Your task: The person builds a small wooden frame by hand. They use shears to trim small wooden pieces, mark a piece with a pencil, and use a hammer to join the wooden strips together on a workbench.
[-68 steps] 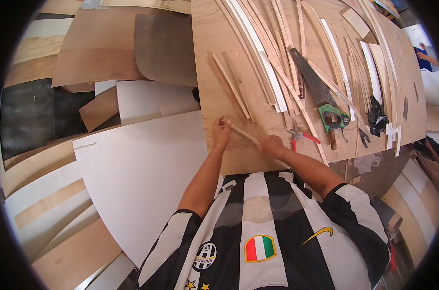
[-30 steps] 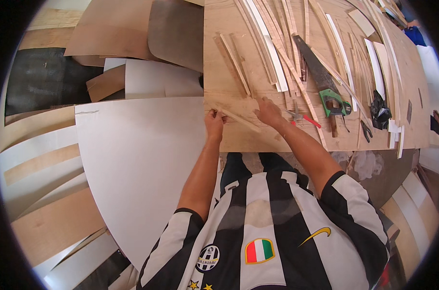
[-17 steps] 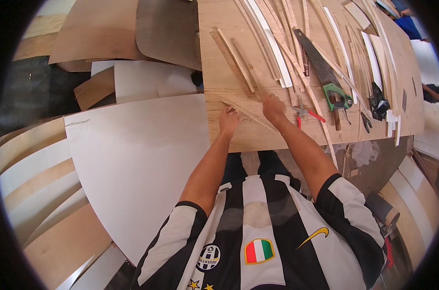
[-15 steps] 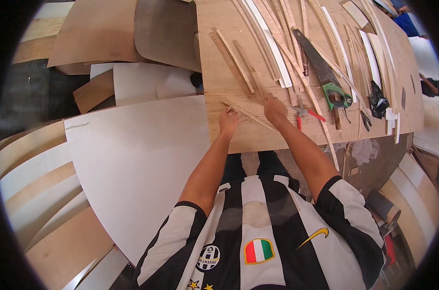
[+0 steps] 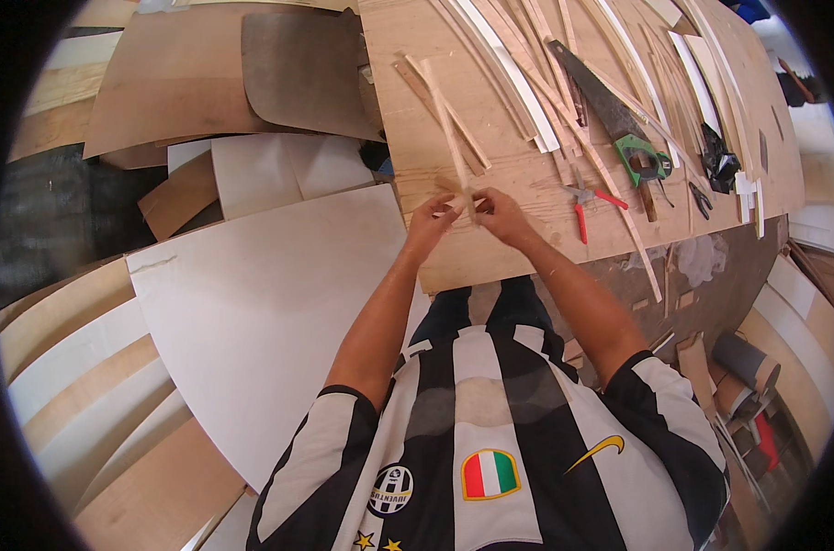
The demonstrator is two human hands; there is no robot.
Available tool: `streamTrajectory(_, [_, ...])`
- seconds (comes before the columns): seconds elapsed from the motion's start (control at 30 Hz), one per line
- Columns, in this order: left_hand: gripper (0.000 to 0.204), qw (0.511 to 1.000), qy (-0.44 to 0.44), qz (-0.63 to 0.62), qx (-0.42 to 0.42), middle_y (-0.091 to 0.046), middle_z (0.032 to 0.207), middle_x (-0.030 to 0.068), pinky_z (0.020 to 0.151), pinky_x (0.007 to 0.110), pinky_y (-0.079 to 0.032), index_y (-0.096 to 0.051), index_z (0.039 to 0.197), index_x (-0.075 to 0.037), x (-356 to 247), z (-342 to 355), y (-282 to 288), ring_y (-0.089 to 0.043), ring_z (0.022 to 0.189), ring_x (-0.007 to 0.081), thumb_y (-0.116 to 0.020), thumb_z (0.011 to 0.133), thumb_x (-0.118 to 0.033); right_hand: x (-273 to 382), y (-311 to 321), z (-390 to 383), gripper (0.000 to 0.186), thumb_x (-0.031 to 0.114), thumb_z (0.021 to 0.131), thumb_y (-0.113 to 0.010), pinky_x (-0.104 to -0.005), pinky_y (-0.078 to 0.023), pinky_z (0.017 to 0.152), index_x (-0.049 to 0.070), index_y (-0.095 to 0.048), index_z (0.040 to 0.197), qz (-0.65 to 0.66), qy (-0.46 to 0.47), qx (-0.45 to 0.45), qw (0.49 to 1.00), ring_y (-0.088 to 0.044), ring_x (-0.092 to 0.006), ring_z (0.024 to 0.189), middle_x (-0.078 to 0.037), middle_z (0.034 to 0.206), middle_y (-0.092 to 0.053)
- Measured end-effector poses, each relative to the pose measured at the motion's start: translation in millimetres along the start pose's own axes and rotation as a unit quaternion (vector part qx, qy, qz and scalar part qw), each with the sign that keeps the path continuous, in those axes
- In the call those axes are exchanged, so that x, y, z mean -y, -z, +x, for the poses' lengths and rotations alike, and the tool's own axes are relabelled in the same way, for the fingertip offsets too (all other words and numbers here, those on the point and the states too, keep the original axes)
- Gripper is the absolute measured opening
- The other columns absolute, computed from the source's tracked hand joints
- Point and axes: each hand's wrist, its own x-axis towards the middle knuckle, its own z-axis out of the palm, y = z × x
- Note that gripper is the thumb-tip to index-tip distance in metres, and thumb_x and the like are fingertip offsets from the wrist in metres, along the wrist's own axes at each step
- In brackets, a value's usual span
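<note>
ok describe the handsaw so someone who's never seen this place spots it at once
Start at the wooden worktop ahead of the person. From the right hand, go right past the red-handled pliers to the handsaw, lying among thin wood strips. Its green handle and broad, dark, tapering blade set it apart from those pale strips and small black pliers nearby.

Wood strip (image 5: pixel 447 124) pale tan; shirt (image 5: pixel 484 418) — black-and-white stripes; saw handle (image 5: pixel 627 147) — green.
</note>
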Motion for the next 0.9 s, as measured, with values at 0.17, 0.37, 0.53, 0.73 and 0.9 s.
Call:
streamTrajectory(0.17, [0.041, 0.991, -0.085, -0.035, 0.101, -0.07, 0.098, 0.0067, 0.077, 0.028, -0.054, -0.069, 0.126, 0.003, 26, -4, 28, -0.066, 0.085, 0.0132, -0.08, 0.093, -0.02, -1, -63, -8, 0.03, -0.004, 0.092, -0.069, -0.0319, -0.057, 0.082, 0.0, -0.061, 0.12, 0.067, 0.005, 0.059, 0.996, -0.072, -0.0178, 0.095, -0.014, 0.103, -0.072])
streamTrajectory(0.37, [0.034, 0.996, -0.075, 0.005, 0.044, -0.074, 0.094, 0.0089, 0.076, 0.029, -0.055, -0.07, 0.121, 0.005, 43, -14, 52, -0.067, 0.085, 0.0121, -0.077, 0.094, -0.014, -3, -62, -14, 0.045, 0.015, 0.086, -0.079, -0.0455, -0.056, 0.089, 0.003, -0.06, 0.125, -0.219, 0.043, 0.002, 0.975, -0.071, -0.0322, 0.105, -0.016, 0.11, -0.071])
streamTrajectory(0.53, [0.032, 0.989, -0.071, 0.112, 0.063, -0.075, 0.091, 0.0121, 0.07, 0.029, -0.055, -0.07, 0.12, 0.003, 41, -9, 62, -0.069, 0.075, 0.015, -0.076, 0.094, -0.014, -30, -11, -24, 0.056, 0.03, 0.083, -0.082, -0.0501, -0.053, 0.095, 0.011, -0.06, 0.13, -0.458, 0.069, -0.161, 0.871, -0.059, -0.0371, 0.12, -0.016, 0.125, -0.063])
streamTrajectory(0.73, [0.032, 0.984, -0.05, 0.169, 0.023, -0.075, 0.093, 0.0182, 0.069, 0.036, -0.056, -0.07, 0.117, 0.002, 55, -8, 51, -0.072, 0.072, 0.0255, -0.076, 0.091, -0.014, -50, 18, -37, 0.043, 0.023, 0.087, -0.077, -0.0489, -0.052, 0.095, 0.012, -0.064, 0.126, -0.494, 0.024, -0.124, 0.86, -0.059, -0.035, 0.117, -0.014, 0.119, -0.063])
streamTrajectory(0.9, [0.035, 0.957, -0.062, 0.282, -0.02, -0.075, 0.096, 0.0228, 0.077, 0.042, -0.057, -0.069, 0.117, 0.001, 58, -15, 40, -0.073, 0.085, 0.037, -0.077, 0.088, -0.017, -60, 30, -50, 0.037, 0.02, 0.088, -0.075, -0.0479, -0.054, 0.092, 0.012, -0.065, 0.123, -0.483, 0.046, -0.13, 0.865, -0.061, -0.0338, 0.113, -0.012, 0.114, -0.064])
